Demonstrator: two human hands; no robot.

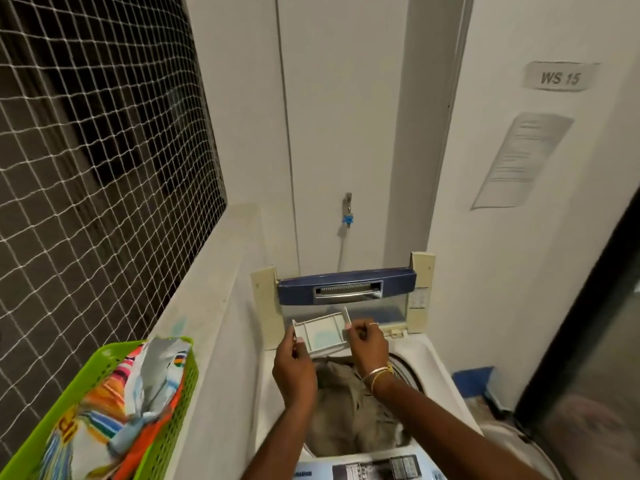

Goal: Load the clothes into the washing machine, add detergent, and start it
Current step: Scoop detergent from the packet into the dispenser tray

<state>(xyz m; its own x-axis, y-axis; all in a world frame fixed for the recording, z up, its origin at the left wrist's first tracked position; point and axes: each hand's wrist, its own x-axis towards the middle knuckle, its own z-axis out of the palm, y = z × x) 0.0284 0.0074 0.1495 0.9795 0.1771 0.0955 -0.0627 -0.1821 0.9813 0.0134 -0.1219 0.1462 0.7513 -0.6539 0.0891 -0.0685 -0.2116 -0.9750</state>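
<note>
A top-loading washing machine [440,362] stands below me with its lid [346,284] raised upright against the wall. Brownish-grey clothes [349,410] fill the drum. Over the drum's far edge I hold a white plastic detergent tray [323,332] with both hands. My left hand [294,368] grips its left end and my right hand [369,344] pinches its right end. The control panel [374,467] shows at the bottom edge.
A green laundry basket [173,386] with a colourful striped bag or cloth [114,410] sits on the ledge to the left, under a netted window [86,168]. A tap [347,209] with a hose hangs on the wall behind. A dark door stands at the right.
</note>
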